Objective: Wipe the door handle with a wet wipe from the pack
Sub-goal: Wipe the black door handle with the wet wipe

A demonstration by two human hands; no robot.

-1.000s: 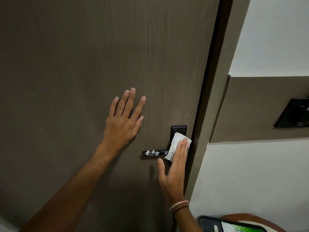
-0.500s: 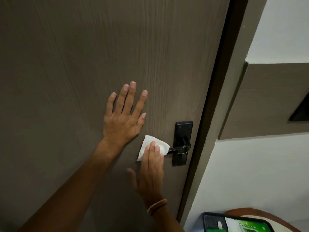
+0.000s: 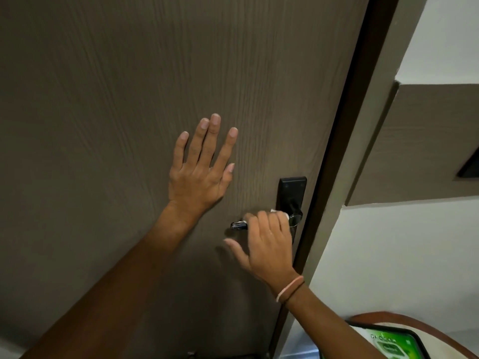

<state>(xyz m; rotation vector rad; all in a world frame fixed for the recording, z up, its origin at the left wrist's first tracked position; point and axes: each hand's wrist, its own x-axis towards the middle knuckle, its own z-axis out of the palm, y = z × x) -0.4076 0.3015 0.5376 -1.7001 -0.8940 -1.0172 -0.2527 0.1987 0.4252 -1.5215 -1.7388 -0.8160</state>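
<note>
A black lever door handle (image 3: 239, 225) on a black backplate (image 3: 291, 191) sits at the right edge of a dark brown wooden door (image 3: 129, 99). My right hand (image 3: 267, 240) lies over the lever's middle, fingers curled on a white wet wipe (image 3: 281, 213), of which only a small edge shows. The lever's free tip sticks out to the left of my fingers. My left hand (image 3: 201, 172) is pressed flat on the door, fingers spread, up and to the left of the handle. The green wipe pack (image 3: 388, 345) shows at the bottom right.
A grey door frame (image 3: 363, 151) runs along the door's right edge, with a white wall (image 3: 401, 255) and a brown wall panel (image 3: 427, 141) beyond. A round wooden-rimmed surface (image 3: 425, 322) holds the pack at the bottom right.
My right hand slid with the wipe from the backplate end to the lever's tip, then back to the lever's middle, where the fingers now curl over it. The left hand stayed on the door.
</note>
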